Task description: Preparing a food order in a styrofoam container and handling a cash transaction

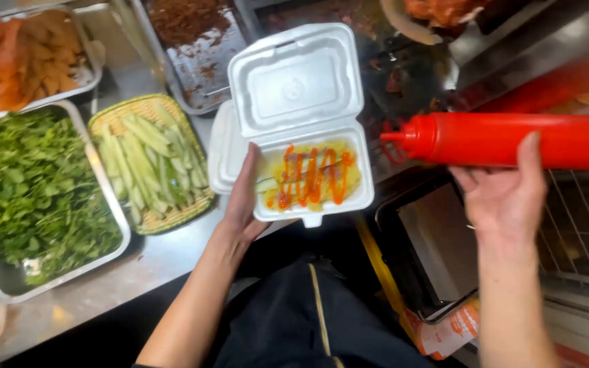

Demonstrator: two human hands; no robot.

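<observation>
A white foam clamshell box [297, 82] stands with its lid up at the centre of the view. Its lower half holds yellow food [311, 178] striped with red sauce and a cucumber slice at the left. My left hand [245, 197] cups the box's left side from below. My right hand [506, 187] holds a red squeeze bottle [506, 140] lying sideways, its nozzle pointing left toward the box, a little apart from it.
A metal tray of green leafy herbs [32, 184] sits at the left. Beside it is a woven basket of cucumber sticks [151, 163]. Trays of sliced orange food [15, 58] and dark crumbs [192, 34] stand behind. A wire rack [581, 218] lies at right.
</observation>
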